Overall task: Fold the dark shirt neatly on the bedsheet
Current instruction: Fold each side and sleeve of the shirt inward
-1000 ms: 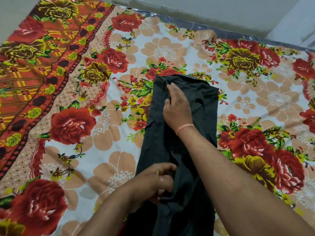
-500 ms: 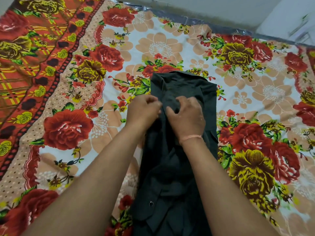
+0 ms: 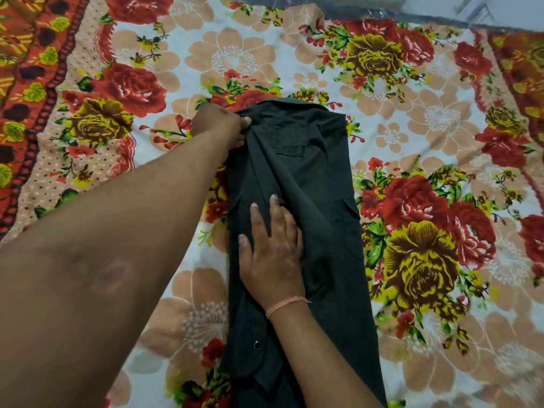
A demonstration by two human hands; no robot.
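The dark shirt [image 3: 315, 178] lies as a long narrow strip down the middle of the flowered bedsheet [image 3: 206, 57], its collar end farthest from me and its lower end running out of the bottom of the view. My left hand [image 3: 219, 125] pinches the shirt's upper left edge near the collar. My right hand [image 3: 272, 248], with a pink thread at the wrist, rests flat on the middle of the shirt, fingers spread and straight. A pocket and a snap button show on the cloth.
The bedsheet covers the whole surface, with an orange patterned border on the left and far right. A grey edge of the bed and a pale wall run along the top.
My left hand has moved up and left to the shirt's upper left edge. My right hand has let go of the bunched cloth, slid toward me and flattened on the shirt's middle.
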